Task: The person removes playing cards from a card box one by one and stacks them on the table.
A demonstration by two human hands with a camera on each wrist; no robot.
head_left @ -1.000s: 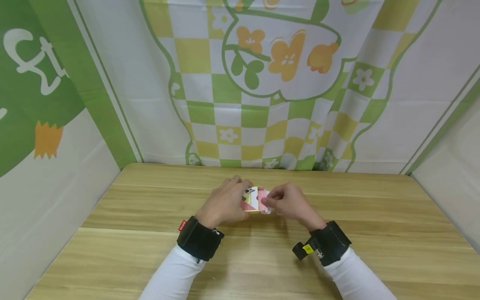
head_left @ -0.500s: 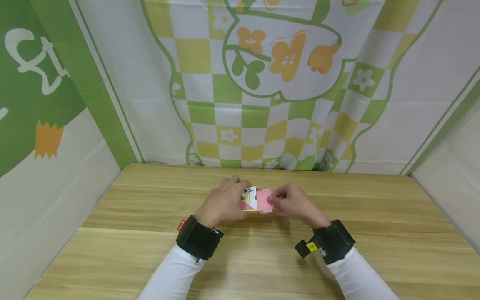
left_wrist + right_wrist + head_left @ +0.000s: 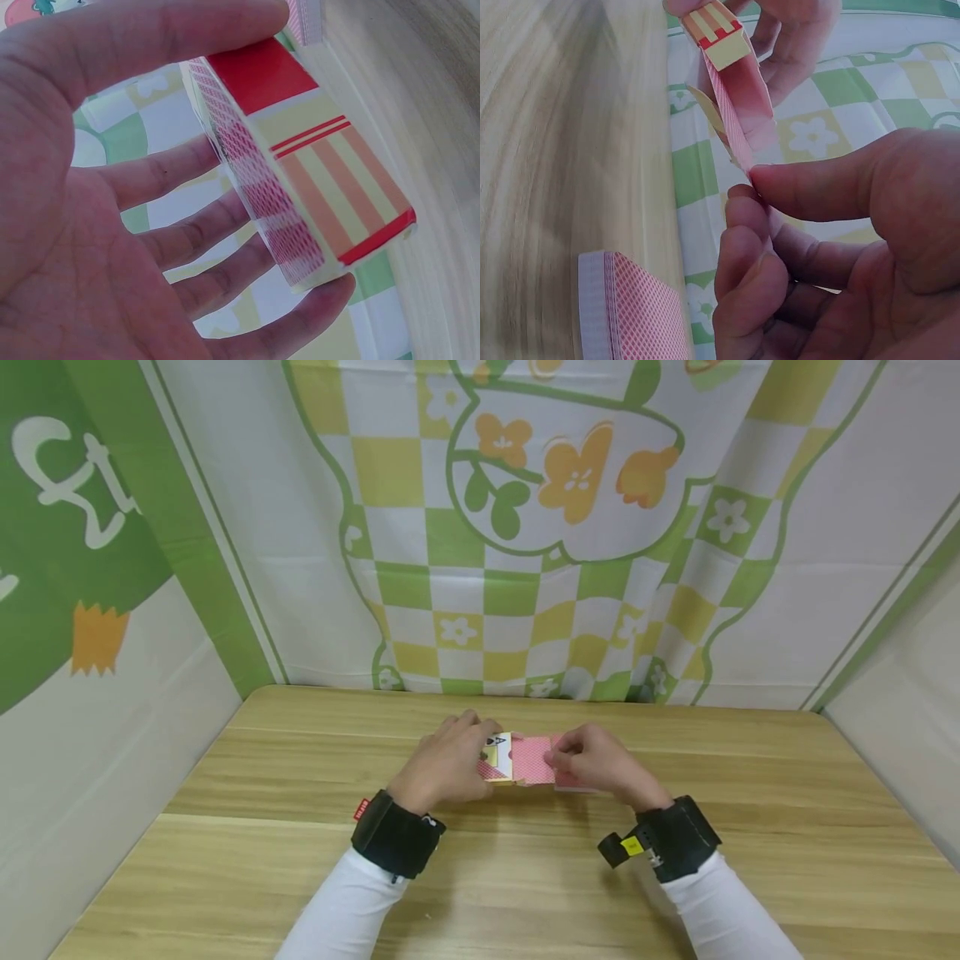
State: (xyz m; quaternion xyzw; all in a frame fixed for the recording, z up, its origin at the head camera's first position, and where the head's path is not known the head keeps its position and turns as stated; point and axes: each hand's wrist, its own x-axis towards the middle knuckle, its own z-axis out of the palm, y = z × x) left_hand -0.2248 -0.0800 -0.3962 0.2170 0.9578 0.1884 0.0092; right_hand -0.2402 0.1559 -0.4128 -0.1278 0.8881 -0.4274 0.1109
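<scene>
My left hand (image 3: 447, 760) grips a playing-card box (image 3: 497, 758) just above the table, thumb along one edge and fingers on the other. An ace design shows on the box's face; red and cream stripes mark its side (image 3: 337, 180) in the left wrist view. A pink-backed playing card (image 3: 531, 762) sticks out of the box's open right end. Its outer edge is pinched between thumb and fingers of my right hand (image 3: 600, 764). Below the right hand, a stack of pink-backed cards (image 3: 649, 315) rests on the table, partly hidden by that hand in the head view.
The wooden table (image 3: 480, 893) ends at a patterned cloth curtain (image 3: 525, 610) behind the hands. Cloth walls also stand at left and right. Black straps with cameras are on both wrists, the right camera (image 3: 613, 850) jutting inward.
My right hand has moved a little to the right, drawing the playing card further out of the box. More of the stack beneath it shows. The left hand has stayed nearly still.
</scene>
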